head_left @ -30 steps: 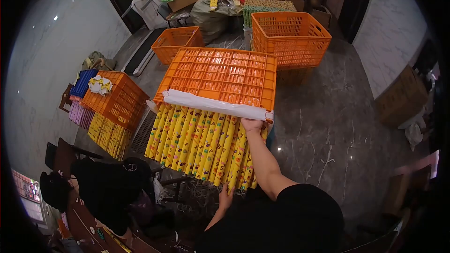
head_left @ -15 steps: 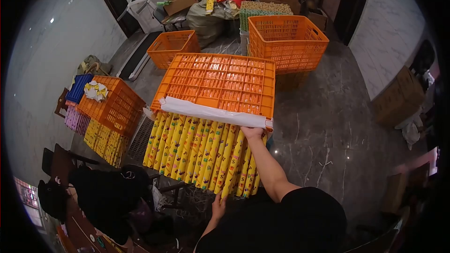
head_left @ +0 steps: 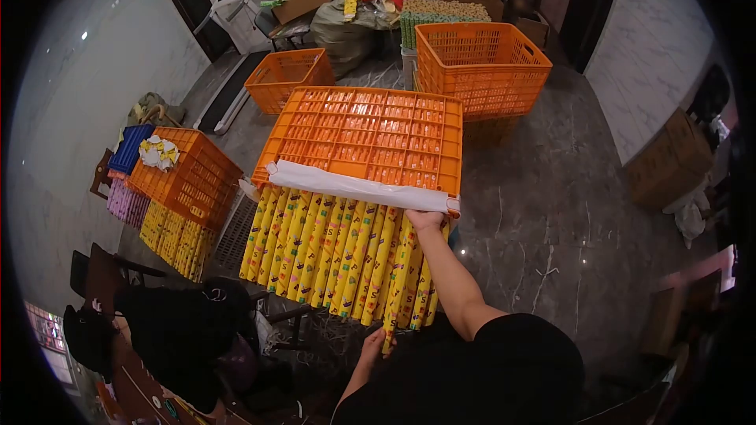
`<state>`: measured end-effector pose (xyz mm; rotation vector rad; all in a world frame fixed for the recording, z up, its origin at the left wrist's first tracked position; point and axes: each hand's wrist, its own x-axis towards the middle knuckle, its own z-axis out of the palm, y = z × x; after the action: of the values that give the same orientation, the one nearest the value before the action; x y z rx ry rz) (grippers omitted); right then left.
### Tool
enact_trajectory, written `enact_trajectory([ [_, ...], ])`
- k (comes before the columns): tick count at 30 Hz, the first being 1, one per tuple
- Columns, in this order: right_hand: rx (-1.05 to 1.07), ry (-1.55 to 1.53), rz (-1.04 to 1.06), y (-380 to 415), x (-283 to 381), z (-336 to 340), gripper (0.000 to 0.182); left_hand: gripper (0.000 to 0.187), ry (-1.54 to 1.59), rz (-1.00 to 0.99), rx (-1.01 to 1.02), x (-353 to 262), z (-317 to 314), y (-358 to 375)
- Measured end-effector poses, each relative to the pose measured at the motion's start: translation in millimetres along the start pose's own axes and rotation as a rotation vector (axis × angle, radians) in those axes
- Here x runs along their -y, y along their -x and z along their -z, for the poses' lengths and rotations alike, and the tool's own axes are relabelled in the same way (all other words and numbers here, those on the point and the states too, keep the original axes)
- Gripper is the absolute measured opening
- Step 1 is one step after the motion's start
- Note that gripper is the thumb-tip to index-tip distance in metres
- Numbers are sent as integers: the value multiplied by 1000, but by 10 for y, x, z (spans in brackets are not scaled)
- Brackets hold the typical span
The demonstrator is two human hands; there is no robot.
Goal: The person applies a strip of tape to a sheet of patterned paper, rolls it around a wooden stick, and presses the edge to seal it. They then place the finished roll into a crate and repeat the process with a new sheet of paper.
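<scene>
The near orange crate (head_left: 454, 142) is laid with a gridded face up and its mouth turned toward the body, probably so the row can be reached from the end. Yellow rolls (head_left: 315, 244) are packed side by side in it, near ends left sticking out past the rim; shiny lengths are seen through the grid. A white strip (head_left: 354, 182) is run along the mouth edge, likely as padding against scuffs. Right hand (head_left: 425, 221) is set at the strip's right end, over the rolls, apparently to steady the crate corner; fingers are partly hidden, so whether anything is gripped can't be told. Left hand (head_left: 372, 344) is closed narrowly on the near end of one protruding roll (head_left: 393, 315). That end is stood out beyond its neighbours, so a small grip is probably enough to guide it lengthwise. Tight packing looks useful for keeping the rolls parallel, though printed paper could be rubbed if one is forced at an angle. Off to the left, a second crate (head_left: 189, 181) is placed the same way, yellow rolls out below, crumpled paper (head_left: 160, 153) on top. A person in black (head_left: 181, 323) is seen at lower left, apart from both hands.
</scene>
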<state>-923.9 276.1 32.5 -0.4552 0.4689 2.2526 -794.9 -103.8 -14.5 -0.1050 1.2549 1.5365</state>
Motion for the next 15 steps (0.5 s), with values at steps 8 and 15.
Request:
enact_trajectory([
  [8,27,10,-19,-4,3,2,53,35,143,75,69,-284,-74,-164],
  [15,35,4,-17,-50,14,55,54,33,247,113,92,-401,-76,-257],
])
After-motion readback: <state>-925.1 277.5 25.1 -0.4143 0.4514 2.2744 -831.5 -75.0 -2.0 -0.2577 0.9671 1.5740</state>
